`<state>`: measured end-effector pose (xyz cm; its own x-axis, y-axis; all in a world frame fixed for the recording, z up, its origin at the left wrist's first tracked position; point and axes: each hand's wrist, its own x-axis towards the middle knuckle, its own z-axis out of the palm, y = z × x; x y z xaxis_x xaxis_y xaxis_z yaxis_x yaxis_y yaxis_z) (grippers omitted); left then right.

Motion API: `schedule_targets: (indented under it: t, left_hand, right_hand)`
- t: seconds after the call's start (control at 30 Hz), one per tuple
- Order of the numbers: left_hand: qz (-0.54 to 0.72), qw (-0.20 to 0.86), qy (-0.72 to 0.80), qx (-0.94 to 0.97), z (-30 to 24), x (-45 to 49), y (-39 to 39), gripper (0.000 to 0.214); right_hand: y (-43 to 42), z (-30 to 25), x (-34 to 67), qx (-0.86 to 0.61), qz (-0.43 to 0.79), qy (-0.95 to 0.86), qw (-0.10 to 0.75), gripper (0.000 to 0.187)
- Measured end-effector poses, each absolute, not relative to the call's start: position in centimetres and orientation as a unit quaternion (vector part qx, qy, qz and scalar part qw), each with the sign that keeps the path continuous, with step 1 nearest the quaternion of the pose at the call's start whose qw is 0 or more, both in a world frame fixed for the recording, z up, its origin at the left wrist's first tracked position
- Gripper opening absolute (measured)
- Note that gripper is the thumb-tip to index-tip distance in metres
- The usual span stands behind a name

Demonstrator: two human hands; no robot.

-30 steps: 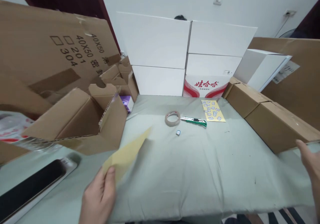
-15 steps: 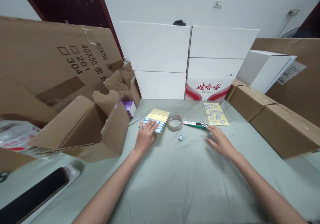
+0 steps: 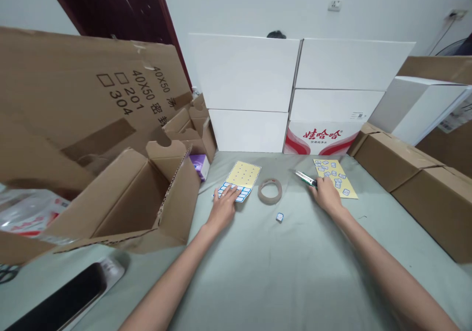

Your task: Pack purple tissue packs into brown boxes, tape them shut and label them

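Note:
My left hand (image 3: 223, 207) lies with fingers spread on the lower, blue-and-white part of a sheet of labels; its upper part is a yellow card (image 3: 243, 174) with small dots. My right hand (image 3: 327, 195) is closed around a green utility knife (image 3: 307, 178), whose tip points to the upper left. Between the hands a roll of tape (image 3: 270, 192) lies flat, with a small blue-edged label piece (image 3: 280, 217) just below it. Beyond my right hand, a yellow sheet (image 3: 344, 186) carries several scattered small labels.
An open cardboard box (image 3: 162, 198) stands on the left, near a purple-and-white box (image 3: 200, 166). White cartons (image 3: 247, 132) form a wall at the back. Long brown boxes (image 3: 416, 178) line the right side. A dark phone-like object (image 3: 62, 301) lies at the lower left.
My right hand has closed on the utility knife and lifted or shifted it to the right, away from the tape roll. The left hand stays on the label sheet. The view has turned slightly left.

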<state>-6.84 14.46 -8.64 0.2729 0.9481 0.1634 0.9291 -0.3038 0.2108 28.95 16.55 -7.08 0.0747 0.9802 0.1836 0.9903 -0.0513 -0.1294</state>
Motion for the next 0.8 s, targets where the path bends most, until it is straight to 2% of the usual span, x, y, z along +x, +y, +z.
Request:
schedule_targets:
  t: [0.1, 0.43, 0.63, 0.7, 0.8]
  left_hand:
    - [0.123, 0.04, 0.588, 0.799, -8.7, -6.0, 15.6, 0.039]
    - [0.119, 0.059, 0.616, 0.776, -8.0, -3.6, 17.9, 0.048]
    - [0.135, 0.074, 0.54, 0.828, -5.8, -2.2, 9.8, 0.048]
    - [0.218, 0.021, 0.489, 0.844, -4.2, -2.7, 5.5, 0.053]
    - [0.389, -0.173, 0.522, 0.739, -1.1, -4.9, 0.9, 0.085]
  right_hand:
    - [18.0, -6.8, 26.8, -0.722, -0.012, -0.682, 0.112, 0.03]
    - [23.0, -7.7, 19.2, -0.699, 0.006, -0.697, 0.16, 0.032]
    - [18.6, -7.2, 23.6, -0.633, 0.041, -0.745, 0.204, 0.028]
    - [16.3, -7.2, 25.4, -0.599, 0.062, -0.768, 0.219, 0.023]
    - [13.6, -7.5, 27.1, -0.558, 0.085, -0.788, 0.247, 0.02]
